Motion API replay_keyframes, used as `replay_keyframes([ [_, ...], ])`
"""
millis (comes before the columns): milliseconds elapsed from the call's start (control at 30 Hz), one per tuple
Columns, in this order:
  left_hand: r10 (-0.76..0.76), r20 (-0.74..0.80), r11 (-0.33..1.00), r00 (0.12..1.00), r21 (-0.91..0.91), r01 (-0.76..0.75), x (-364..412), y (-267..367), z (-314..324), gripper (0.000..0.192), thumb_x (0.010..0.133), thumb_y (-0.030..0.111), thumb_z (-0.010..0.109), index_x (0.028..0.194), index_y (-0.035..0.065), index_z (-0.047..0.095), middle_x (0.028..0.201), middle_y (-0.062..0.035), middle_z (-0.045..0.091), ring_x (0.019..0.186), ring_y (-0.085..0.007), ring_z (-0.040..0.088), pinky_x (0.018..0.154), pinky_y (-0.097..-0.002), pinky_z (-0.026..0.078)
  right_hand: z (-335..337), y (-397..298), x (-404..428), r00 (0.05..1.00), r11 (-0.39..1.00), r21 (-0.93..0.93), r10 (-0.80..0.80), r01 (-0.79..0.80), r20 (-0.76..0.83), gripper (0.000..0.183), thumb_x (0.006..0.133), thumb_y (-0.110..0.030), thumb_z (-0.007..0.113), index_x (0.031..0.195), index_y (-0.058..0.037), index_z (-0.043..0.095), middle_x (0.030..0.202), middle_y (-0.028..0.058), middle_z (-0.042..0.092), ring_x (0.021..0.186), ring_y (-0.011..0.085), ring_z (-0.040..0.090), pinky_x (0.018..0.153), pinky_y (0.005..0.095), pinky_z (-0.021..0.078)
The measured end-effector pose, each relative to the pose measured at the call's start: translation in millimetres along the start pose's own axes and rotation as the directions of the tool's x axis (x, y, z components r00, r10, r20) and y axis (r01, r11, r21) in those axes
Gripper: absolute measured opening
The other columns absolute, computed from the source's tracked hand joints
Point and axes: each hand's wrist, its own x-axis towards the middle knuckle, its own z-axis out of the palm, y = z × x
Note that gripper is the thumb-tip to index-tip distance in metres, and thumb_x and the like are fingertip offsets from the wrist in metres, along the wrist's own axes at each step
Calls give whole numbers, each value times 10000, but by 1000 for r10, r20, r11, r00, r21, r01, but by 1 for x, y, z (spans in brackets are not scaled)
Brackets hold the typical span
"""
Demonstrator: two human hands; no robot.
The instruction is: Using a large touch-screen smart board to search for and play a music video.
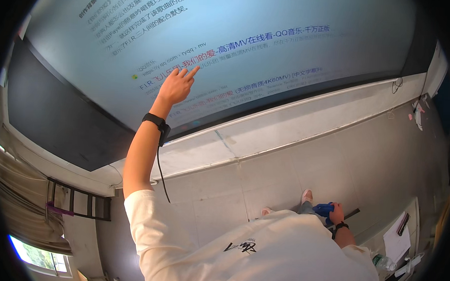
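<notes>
My left hand (176, 85) is raised against a large lit display screen (250, 70) that shows lines of text. Its fingers are partly spread, one or two of them pointing at the screen, and nothing is held. Whether the fingertips touch the glass I cannot tell. A black band with a small box and a cable sits on that wrist. Low at my right side, my right hand (336, 214) grips a crumpled blue item (323, 210), perhaps a cloth; a dark band is on this wrist too.
A white ledge (286, 105) runs under the screen, beside a dark board panel (67, 118). At lower right, a desk (414, 224) bears paper (395, 242), a dark marker-like object (403, 224) and a plastic bottle (383, 262). A black metal rack (80, 200) stands at left by curtains.
</notes>
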Motion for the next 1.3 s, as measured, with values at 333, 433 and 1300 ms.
replay_keyframes([
  [333, -293, -87, 946, 952, 118, 301, -11, -53, -23, 126, 825, 146, 604, 902, 60, 657, 1543, 14, 333, 963, -170, 536, 740, -321, 430, 4, 5, -4, 999, 1000, -22, -13, 12, -30, 381, 726, -9, 578, 1086, -134, 577, 1112, 136, 531, 996, 394, 587, 862, 457, 504],
  [433, -346, -95, 920, 934, 162, 357, -15, -65, -35, 136, 807, 167, 634, 894, 64, 651, 1537, 17, 345, 945, -171, 536, 735, -317, 424, 5, 1, -2, 999, 999, -20, -27, 27, -32, 378, 725, -16, 579, 1082, -140, 579, 1111, 134, 532, 993, 390, 588, 864, 457, 502],
  [1300, -482, -294, 874, 825, -101, 475, 24, -16, -25, 181, 740, 61, 585, 917, 24, 571, 1541, -170, 304, 939, -227, 550, 737, -342, 421, 7, 7, -15, 1000, 1000, 13, 19, -18, -14, 357, 751, -16, 572, 1083, -148, 572, 1138, 126, 495, 1008, 393, 576, 870, 465, 504],
])
